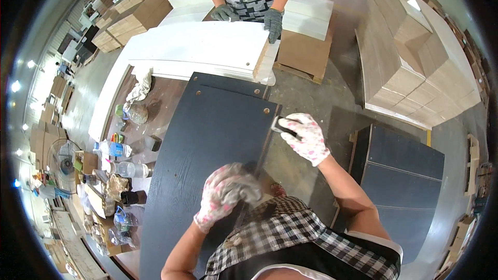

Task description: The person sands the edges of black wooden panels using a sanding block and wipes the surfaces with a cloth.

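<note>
A dark panel with a wood-grain face (207, 140) lies in front of me, with round holes near its far corners. My right hand (305, 139), in a white glove with pink spots, grips a small black-handled tool (289, 128). The tool's pale, flat end is at the panel's right edge, near the far corner. My left hand (225, 197), in a matching glove, is closed over the near part of the panel, smeared by motion. What looks like a pale grey cloth (250, 191) is bunched in it. Another dark panel (233, 84) shows beyond the first.
Across from me, a person in grey gloves (273, 23) handles stacked white panels (202, 44). Bottles (129, 170), a jug (136, 113) and a rag (140, 84) stand or lie at left. Dark panels (399, 186) are stacked at right; wrapped board stacks (410, 67) stand behind.
</note>
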### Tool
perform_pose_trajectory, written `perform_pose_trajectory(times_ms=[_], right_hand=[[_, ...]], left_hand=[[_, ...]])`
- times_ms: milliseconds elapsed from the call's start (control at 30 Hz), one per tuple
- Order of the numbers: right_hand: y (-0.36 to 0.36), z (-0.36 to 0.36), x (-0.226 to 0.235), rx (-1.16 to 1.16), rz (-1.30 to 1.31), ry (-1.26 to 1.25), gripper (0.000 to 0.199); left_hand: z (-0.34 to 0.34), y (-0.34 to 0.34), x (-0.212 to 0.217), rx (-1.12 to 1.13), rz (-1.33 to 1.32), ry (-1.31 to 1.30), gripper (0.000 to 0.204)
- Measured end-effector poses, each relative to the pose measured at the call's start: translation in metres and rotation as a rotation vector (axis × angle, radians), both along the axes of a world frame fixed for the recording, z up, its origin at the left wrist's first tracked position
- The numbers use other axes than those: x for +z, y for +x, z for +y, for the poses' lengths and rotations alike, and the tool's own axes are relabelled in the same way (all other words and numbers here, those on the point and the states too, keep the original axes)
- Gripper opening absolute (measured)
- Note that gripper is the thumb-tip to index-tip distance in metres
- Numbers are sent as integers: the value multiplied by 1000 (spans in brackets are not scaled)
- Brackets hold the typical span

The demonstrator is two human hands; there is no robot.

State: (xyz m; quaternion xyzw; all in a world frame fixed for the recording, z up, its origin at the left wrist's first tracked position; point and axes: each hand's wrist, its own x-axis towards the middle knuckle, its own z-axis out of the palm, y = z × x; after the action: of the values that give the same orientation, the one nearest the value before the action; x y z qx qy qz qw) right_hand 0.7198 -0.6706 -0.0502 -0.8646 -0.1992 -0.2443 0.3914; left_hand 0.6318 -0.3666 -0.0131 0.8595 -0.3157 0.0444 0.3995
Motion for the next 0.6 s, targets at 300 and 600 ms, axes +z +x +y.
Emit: perform_pose_trajectory(times_ms=[300, 600], right_hand=[[-4, 6, -8, -27, -99, -254, 32], [14, 2, 5, -113, -36, -318, 29]], left_hand=[[3, -23, 2, 111, 16, -91, 57], [6, -34, 3, 314, 227, -197, 32]])
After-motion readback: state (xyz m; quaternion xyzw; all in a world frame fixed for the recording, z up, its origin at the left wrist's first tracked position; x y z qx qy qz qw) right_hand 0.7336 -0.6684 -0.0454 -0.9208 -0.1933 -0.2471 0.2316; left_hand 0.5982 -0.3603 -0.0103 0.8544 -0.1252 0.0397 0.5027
